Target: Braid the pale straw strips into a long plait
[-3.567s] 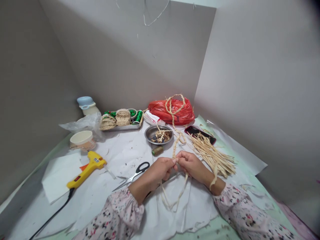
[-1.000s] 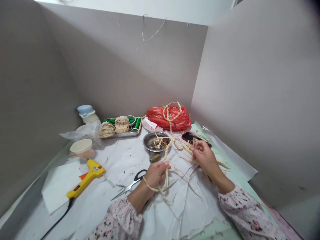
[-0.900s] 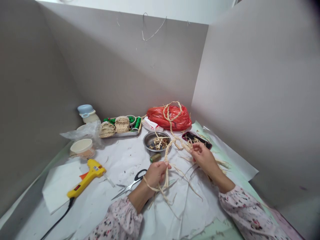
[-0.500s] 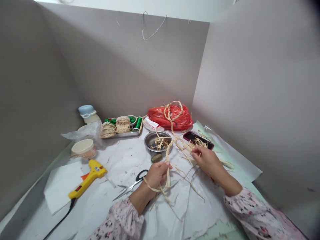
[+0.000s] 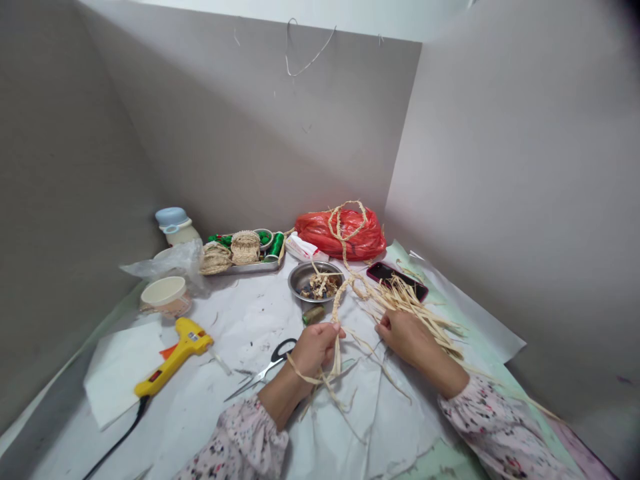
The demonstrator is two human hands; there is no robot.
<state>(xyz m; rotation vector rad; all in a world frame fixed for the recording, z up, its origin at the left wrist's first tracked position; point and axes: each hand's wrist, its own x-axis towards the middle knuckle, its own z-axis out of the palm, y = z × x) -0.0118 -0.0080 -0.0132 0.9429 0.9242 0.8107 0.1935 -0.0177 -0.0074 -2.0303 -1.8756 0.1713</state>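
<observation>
My left hand [image 5: 316, 348] is closed, pinching a pale straw braid [image 5: 338, 301] with loose strands hanging below and looping round the wrist. The braid runs up to a coil over a red plastic bag [image 5: 315, 230]. My right hand [image 5: 403, 333] has its fingers pressed together beside a bundle of loose straw [image 5: 425, 313]; whether a strand is between them is too small to tell. Black-handled scissors [image 5: 273, 363] lie left of my left hand.
A metal bowl [image 5: 295, 288] holds scraps. A yellow glue gun [image 5: 173, 363], paper cup [image 5: 165, 293], bottle [image 5: 177, 227] and tray [image 5: 255, 269] of green thread and braid rolls are on the left. A phone [image 5: 380, 272] lies beyond the straw bundle.
My right hand has moved down and slightly left, and more of the straw bundle shows behind it. My left hand keeps its pinch on the braid in nearly the same place.
</observation>
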